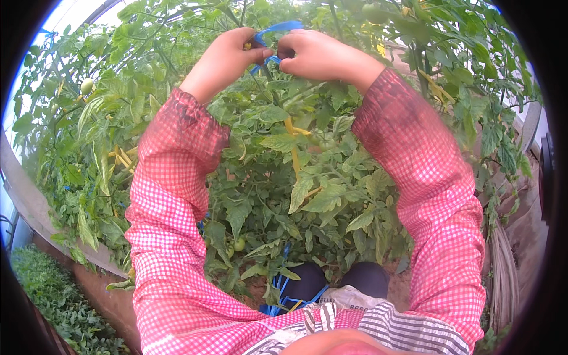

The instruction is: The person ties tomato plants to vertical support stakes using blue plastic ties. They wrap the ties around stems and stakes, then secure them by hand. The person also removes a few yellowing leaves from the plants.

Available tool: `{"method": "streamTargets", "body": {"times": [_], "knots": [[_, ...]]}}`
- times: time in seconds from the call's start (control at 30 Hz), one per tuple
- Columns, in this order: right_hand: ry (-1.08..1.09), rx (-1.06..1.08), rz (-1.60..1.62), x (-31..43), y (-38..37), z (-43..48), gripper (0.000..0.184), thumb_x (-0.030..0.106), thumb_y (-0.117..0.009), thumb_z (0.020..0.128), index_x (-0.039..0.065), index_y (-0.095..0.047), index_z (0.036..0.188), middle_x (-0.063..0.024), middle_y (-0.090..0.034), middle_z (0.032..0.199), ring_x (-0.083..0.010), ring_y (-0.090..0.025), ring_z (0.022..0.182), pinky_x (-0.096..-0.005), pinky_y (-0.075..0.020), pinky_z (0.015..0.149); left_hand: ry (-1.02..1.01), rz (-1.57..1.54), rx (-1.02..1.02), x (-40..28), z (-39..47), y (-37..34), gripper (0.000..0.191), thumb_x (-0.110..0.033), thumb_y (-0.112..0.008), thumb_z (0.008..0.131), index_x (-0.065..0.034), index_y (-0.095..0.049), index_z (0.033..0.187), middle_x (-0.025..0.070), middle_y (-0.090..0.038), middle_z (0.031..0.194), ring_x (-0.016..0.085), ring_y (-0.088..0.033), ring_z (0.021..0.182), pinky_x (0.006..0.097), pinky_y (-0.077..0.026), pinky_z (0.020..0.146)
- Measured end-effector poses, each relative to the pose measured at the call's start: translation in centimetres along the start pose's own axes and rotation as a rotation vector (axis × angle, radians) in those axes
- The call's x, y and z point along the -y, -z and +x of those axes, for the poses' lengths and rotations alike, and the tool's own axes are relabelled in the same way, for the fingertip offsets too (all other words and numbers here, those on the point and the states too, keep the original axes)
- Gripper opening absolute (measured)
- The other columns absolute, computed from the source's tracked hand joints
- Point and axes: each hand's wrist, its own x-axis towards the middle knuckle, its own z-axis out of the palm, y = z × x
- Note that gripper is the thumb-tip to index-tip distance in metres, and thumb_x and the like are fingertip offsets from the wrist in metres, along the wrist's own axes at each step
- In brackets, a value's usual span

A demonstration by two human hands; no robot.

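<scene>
Both of my hands are raised at the top middle of the view, close together around a tomato plant's stem (274, 95). A strip of blue plastic twine (282, 26) runs between them and loops by the stem. My left hand (230, 55) pinches the twine between thumb and fingers. Just right of the stem, my right hand (315, 55) grips the twine with curled fingers. Lower on the same plant, a yellow tie (293, 148) hangs among the leaves. The fingertips hide part of the loop.
Tomato foliage (306, 195) fills the space before me, with green tomatoes (239, 244) low down and another green tomato (87, 86) at left. More blue twine (278, 288) hangs by my legs. A pale curved pole (57, 222) crosses the lower left, near low green plants (57, 301).
</scene>
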Motion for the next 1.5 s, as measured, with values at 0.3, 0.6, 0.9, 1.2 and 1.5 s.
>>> {"method": "streamTargets", "body": {"times": [0.3,0.6,0.9,1.2,1.5], "knots": [[0.178,-0.235,0.344,-0.9,-0.3,0.3,0.033,0.026,-0.059,0.083,0.001,-0.06,0.104,-0.0149,-0.065,0.096,-0.0259,-0.063,0.085,-0.0365,-0.0477,0.08,-0.023,0.404,-0.001,-0.7,0.3,-1.0,0.02,-0.017,-0.07,0.074,-0.0048,-0.068,0.09,0.0149,-0.066,0.082,0.031,-0.063,0.077,0.038,-0.049,0.071],[0.152,-0.259,0.352,-3.1,-3.0,1.0,0.023,0.015,-0.062,0.079,0.003,-0.062,0.099,-0.0141,-0.067,0.092,-0.0282,-0.064,0.086,-0.0376,-0.0501,0.076,0.004,0.216,-0.069,-0.9,-0.3,-0.9,0.019,-0.015,-0.07,0.077,-0.0017,-0.059,0.085,0.0121,-0.063,0.071,0.026,-0.06,0.067,0.0357,-0.046,0.063],[0.079,-0.249,0.417,-2.2,-3.6,2.0,0.025,0.01,-0.066,0.072,0.002,-0.063,0.096,-0.0142,-0.066,0.086,-0.0252,-0.065,0.078,-0.0349,-0.0514,0.068,-0.003,0.233,-0.174,0.3,-0.4,-1.5,0.021,-0.009,-0.068,0.078,-0.0001,-0.055,0.092,0.0067,-0.062,0.076,0.015,-0.06,0.071,0.029,-0.047,0.065],[-0.213,-0.006,1.029,-0.8,-1.8,1.7,0.035,0.013,-0.059,0.085,-0.007,-0.055,0.114,-0.0148,-0.066,0.099,-0.0191,-0.068,0.083,-0.0239,-0.0548,0.067,-0.086,0.215,-0.204,-0.4,-1.9,-2.0,0.018,-0.006,-0.06,0.081,-0.0009,-0.058,0.098,0.0178,-0.067,0.091,0.034,-0.064,0.088,0.039,-0.05,0.074],[-0.256,0.048,1.04,0.4,-1.2,1.5,0.039,0.011,-0.064,0.082,-0.007,-0.055,0.115,-0.0158,-0.066,0.098,-0.0191,-0.068,0.083,-0.0217,-0.0555,0.064,-0.107,0.284,-0.221,0.1,-2.3,-1.5,0.026,-0.013,-0.053,0.092,-0.0019,-0.054,0.116,0.0127,-0.068,0.089,0.02,-0.062,0.079,0.0303,-0.047,0.072]]}}
